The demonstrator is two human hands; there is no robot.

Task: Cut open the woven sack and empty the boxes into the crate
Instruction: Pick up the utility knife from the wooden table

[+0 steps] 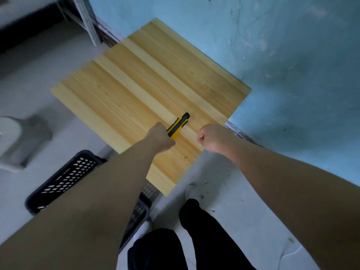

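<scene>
A yellow and black utility knife [180,124] lies along the wooden table top [136,90], and my left hand [159,139] is closed around its near end. My right hand [211,137] is a closed fist with nothing in it, hovering at the table's right front edge, a short way right of the knife. A dark perforated plastic crate [64,178] stands on the floor at the lower left, partly hidden under my left forearm. No woven sack or boxes are in view.
A blue painted wall [282,55] runs behind and to the right of the table. A grey and white object [17,141] sits on the pale floor at the left. A metal shelf post [87,20] stands at the back left. My legs and shoes are below the table edge.
</scene>
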